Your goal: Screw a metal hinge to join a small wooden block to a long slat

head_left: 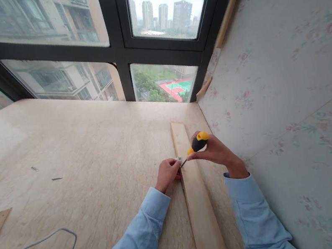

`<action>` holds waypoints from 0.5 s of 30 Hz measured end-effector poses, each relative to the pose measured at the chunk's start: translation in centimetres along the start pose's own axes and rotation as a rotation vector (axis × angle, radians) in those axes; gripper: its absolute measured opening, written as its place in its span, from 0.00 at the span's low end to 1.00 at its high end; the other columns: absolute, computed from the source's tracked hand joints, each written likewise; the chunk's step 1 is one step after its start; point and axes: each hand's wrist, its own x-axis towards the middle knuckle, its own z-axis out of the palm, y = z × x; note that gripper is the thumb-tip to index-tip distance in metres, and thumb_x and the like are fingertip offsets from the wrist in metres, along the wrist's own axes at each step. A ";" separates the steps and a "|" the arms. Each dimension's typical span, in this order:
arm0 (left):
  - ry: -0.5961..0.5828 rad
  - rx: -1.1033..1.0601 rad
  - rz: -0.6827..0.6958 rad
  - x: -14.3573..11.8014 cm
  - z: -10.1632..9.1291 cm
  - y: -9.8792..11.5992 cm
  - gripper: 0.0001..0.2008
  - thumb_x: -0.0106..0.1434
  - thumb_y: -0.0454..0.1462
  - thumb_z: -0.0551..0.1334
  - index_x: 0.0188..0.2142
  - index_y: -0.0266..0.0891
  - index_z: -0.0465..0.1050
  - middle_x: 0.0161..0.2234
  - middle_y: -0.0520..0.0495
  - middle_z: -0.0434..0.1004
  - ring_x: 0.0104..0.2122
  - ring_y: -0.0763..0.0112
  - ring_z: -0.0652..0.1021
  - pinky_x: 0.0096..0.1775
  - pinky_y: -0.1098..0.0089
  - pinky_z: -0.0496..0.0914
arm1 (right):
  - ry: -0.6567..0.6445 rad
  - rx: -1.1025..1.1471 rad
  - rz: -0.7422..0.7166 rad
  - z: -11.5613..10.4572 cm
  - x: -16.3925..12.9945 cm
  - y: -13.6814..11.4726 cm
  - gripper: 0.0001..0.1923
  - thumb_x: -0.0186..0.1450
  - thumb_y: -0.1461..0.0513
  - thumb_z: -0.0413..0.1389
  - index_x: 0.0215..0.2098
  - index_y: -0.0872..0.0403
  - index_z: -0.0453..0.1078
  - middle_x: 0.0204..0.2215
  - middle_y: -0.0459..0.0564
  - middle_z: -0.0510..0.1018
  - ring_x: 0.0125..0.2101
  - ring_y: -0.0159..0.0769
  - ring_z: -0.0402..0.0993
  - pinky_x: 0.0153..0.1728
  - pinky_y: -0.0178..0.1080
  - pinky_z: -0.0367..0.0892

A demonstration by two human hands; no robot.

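On the bench [78,156], left hand [167,174] fingers pinch a small metal fitting [178,159] at the wooden strip [197,195]'s nine o'clock edge. Right hand [218,152] fingers wrap the screwdriver [196,144]; its tip could slip into them.

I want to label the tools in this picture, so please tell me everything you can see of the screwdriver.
The screwdriver has a thick black handle with yellow parts at its end and near the shaft, plastic or rubber as it looks. A thin metal shaft slants down to the left, and its tip meets a small metal piece at the edge of the wooden strip. The right hand grips the handle; the left hand holds the metal piece. The tip itself is too small to make out.
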 end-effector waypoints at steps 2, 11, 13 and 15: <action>0.002 0.001 0.000 0.0 0.0 0.0 0.12 0.61 0.40 0.63 0.27 0.32 0.74 0.21 0.48 0.75 0.20 0.73 0.76 0.22 0.74 0.73 | -0.054 0.045 -0.005 -0.2 -0.2 0.4 0.27 0.49 0.53 0.72 0.43 0.50 0.69 0.35 0.46 0.78 0.36 0.38 0.76 0.39 0.41 0.73; 0.005 0.012 0.016 0.2 0.0 -0.3 0.12 0.61 0.41 0.63 0.27 0.33 0.74 0.22 0.48 0.75 0.21 0.72 0.77 0.22 0.74 0.73 | -0.311 0.394 0.005 -1.0 -0.8 0.2 0.19 0.63 0.54 0.62 0.50 0.50 0.71 0.48 0.53 0.80 0.51 0.42 0.76 0.54 0.49 0.70; 0.008 0.015 0.022 0.2 0.0 -0.3 0.12 0.61 0.41 0.63 0.28 0.33 0.74 0.23 0.48 0.75 0.22 0.71 0.77 0.22 0.74 0.73 | -0.243 0.353 -0.009 -0.8 -0.6 0.1 0.16 0.59 0.54 0.66 0.42 0.51 0.74 0.42 0.51 0.82 0.45 0.42 0.78 0.50 0.47 0.72; 0.013 0.018 0.024 0.2 0.1 -0.3 0.11 0.61 0.41 0.63 0.28 0.33 0.74 0.23 0.48 0.75 0.22 0.71 0.77 0.22 0.74 0.73 | -0.186 0.269 -0.028 -0.7 -0.4 -0.1 0.16 0.55 0.53 0.68 0.37 0.52 0.76 0.37 0.50 0.82 0.40 0.42 0.79 0.45 0.45 0.73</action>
